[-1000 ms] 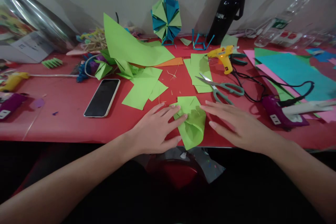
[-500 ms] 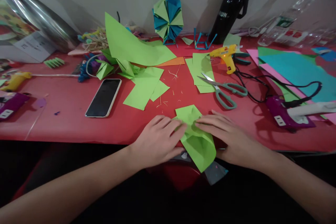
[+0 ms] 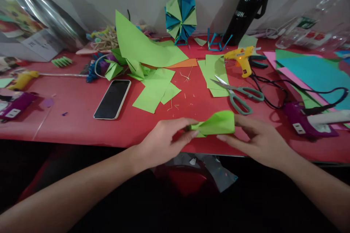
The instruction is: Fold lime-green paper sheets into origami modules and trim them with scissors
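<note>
Sideways, green paper (image 3: 218,123) (folded), pointing left-right

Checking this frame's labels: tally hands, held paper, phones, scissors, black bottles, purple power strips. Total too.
Left hand and right hand: 2
Held green paper: 1
Phone: 1
Scissors: 1
Black bottle: 1
Purple power strips: 2
Total: 8

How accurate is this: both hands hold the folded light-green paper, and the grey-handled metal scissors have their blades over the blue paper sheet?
Wrong sheet: the head view shows the scissors with blades over light-green paper pieces; the blue sheet is farther right. Left hand and right hand do hold the folded light-green paper.
</note>
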The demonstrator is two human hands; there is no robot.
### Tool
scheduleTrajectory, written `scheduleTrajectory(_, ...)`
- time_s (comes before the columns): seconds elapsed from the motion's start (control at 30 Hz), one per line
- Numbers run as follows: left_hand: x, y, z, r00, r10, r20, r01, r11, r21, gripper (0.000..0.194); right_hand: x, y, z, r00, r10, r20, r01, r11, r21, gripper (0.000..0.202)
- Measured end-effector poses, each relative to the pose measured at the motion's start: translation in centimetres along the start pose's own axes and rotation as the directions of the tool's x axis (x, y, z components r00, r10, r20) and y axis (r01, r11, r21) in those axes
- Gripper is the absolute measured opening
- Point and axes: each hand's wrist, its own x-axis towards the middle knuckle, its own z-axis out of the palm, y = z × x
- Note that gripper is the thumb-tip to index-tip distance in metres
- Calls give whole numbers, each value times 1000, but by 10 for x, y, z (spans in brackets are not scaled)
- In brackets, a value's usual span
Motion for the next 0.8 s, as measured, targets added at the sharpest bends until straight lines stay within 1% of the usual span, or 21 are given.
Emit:
scheduleTrajectory(0.03, 3, 3, -2, 998, -64, -23, 61, 993, -103, 27, 3, -4, 0, 997, 62, -50, -58, 996, 73, 38)
scheduleTrajectory(0.1, 8, 7, -4, 989, -139, -43, 122, 956, -266, 31, 10, -10, 2, 982, 160, -99, -131, 958, 255, 38)
scheduleTrajectory(0.13, 10, 8, -5, 987, -157, -45, 135, 937, -321, 33, 14, -13, 2, 975, 198, -98, -156, 931, 331, 40)
scheduleTrajectory(0.2, 14, 8, -7, 978, -205, -37, 175, 908, -381, 34, 21, -16, 3, 965, 252, -70, -199, 882, 428, 44)
scheduleTrajectory(0.27, 18, 2, -7, 955, -295, -32, 261, 887, -382, 34, 29, -16, 5, 960, 280, -21, -238, 852, 465, 48)
scheduleTrajectory(0.33, 21, -6, -8, 919, -393, -21, 365, 872, -326, 44, 37, -13, 9, 957, 289, 11, -260, 845, 466, 49)
scheduleTrajectory(0.37, 22, -11, -8, 908, -420, -14, 401, 876, -267, 51, 42, -9, 11, 957, 290, 17, -265, 850, 456, 50)
scheduleTrajectory(0.4, 23, -15, -8, 907, -419, -29, 409, 898, -163, 56, 46, -5, 13, 956, 293, 13, -269, 860, 433, 52)
scheduleTrajectory(0.43, 23, -19, -8, 919, -389, -68, 389, 921, -12, 60, 51, 0, 16, 956, 293, 14, -273, 873, 403, 54)
scheduleTrajectory(0.47, 24, -22, -8, 940, -321, -118, 338, 925, 173, 62, 55, 6, 18, 958, 285, -11, -264, 900, 346, 54)
scheduleTrajectory(0.5, 23, -25, -8, 964, -221, -151, 262, 894, 364, 61, 59, 11, 20, 965, 255, -58, -234, 941, 244, 55)
scheduleTrajectory(0.53, 23, -26, -8, 983, -108, -150, 172, 832, 527, 57, 63, 16, 21, 973, 208, -104, -193, 972, 135, 54)
scheduleTrajectory(0.57, 22, -27, -8, 994, -6, -112, 77, 761, 644, 50, 66, 20, 22, 977, 170, -128, -166, 985, 39, 52)
scheduleTrajectory(0.6, 21, -28, -8, 996, 72, -46, -18, 703, 711, 40, 68, 23, 22, 981, 141, -134, -148, 988, -46, 51)
scheduleTrajectory(0.63, 19, -28, -8, 991, 130, 28, -108, 665, 739, 32, 70, 25, 22, 983, 123, -137, -139, 984, -114, 50)
scheduleTrajectory(0.67, 18, -28, -7, 980, 174, 96, -187, 644, 742, 28, 70, 25, 22, 983, 119, -137, -141, 977, -161, 50)
scheduleTrajectory(0.73, 16, -28, -7, 955, 229, 189, -294, 642, 708, 31, 70, 22, 20, 981, 132, -143, -160, 965, -209, 49)
scheduleTrajectory(0.8, 15, -29, -7, 939, 246, 239, -343, 675, 653, 34, 70, 19, 18, 980, 147, -135, -173, 963, -207, 41)
